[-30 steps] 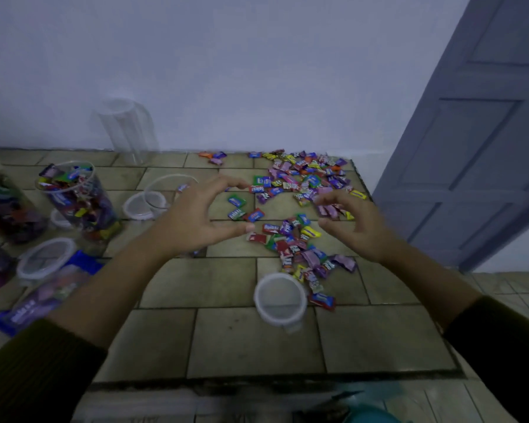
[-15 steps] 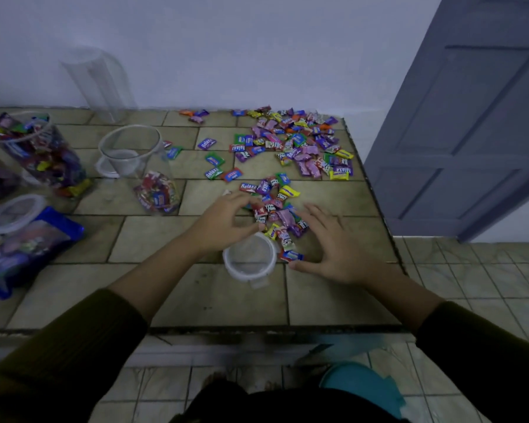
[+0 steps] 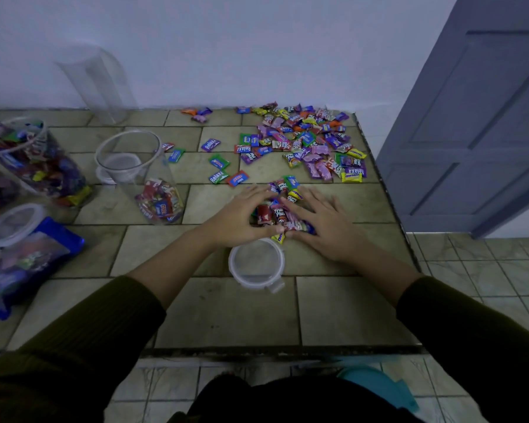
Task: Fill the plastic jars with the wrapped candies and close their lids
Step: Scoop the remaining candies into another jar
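pale wall (image 3: 226,41), grey-blue door (image 3: 477,123); tiled floor (image 3: 486,279)

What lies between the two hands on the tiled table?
In the head view, a small heap of wrapped candies lies between the left hand and the right hand; both touch it.
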